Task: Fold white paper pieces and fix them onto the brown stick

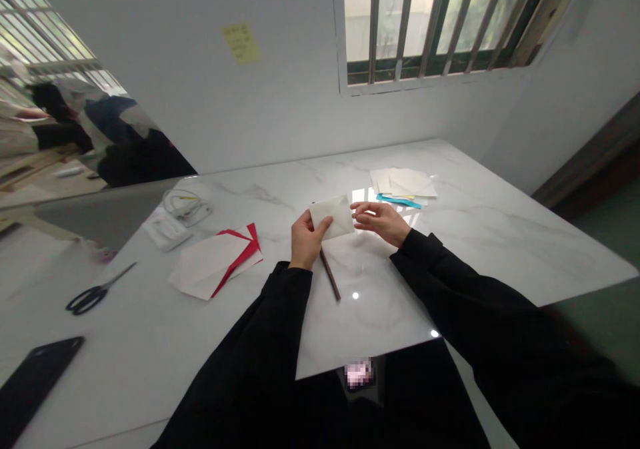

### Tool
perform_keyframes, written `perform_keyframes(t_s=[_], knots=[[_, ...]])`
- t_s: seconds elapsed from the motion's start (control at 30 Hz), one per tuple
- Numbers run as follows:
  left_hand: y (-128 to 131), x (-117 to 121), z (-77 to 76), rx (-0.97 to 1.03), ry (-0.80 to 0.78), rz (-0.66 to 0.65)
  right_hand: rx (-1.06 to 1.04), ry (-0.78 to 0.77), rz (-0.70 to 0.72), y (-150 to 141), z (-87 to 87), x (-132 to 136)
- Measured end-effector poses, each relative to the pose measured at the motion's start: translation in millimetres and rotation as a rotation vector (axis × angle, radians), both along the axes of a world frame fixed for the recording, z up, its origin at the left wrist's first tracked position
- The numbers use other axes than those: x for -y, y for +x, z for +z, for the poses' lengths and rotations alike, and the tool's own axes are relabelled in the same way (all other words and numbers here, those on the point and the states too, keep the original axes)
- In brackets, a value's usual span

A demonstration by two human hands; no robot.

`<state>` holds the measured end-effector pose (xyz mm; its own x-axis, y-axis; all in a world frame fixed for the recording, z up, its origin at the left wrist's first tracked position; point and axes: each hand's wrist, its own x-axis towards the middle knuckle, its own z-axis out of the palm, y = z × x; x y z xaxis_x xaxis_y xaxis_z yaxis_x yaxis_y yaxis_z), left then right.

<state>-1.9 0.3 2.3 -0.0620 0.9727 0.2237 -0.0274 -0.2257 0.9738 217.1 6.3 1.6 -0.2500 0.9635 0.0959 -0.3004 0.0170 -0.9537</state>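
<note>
White folded paper (333, 216), small and envelope-like, pinched between the thumb and fingers of the left hand (307, 240), raised just above a marble tabletop (505, 249); the right hand (382, 223) loosely open with curved fingers, its fingertips (355, 213) just beside the paper's right edge, any contact impossible to tell. Directly below, a slim brown stick (330, 274) lying on the marble. Farther left, red-and-white folded paper (215, 260) and black-handled scissors (89, 298); beyond the hands, loose white sheets (403, 182) above a blue paper strip (399, 200).
</note>
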Motion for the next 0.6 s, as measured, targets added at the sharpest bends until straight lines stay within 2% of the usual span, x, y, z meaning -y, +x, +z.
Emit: perform_keyframes(t_s=[0.1, 0.23, 0.6], knots=[[0.9, 0.2, -1.3, 0.014, -0.026, -0.019, 0.089, 0.090, 0.057, -3.3, 0.0, 2.1], [1.9, 0.7, -1.9, 0.026, -0.058, -0.081, 0.191, 0.163, 0.066, -7.4, -4.2, -0.3], [5.8, 4.3, 0.1, -0.019, -0.067, -0.231, 0.386, 0.388, -0.084, -9.1, -7.6, -1.8]])
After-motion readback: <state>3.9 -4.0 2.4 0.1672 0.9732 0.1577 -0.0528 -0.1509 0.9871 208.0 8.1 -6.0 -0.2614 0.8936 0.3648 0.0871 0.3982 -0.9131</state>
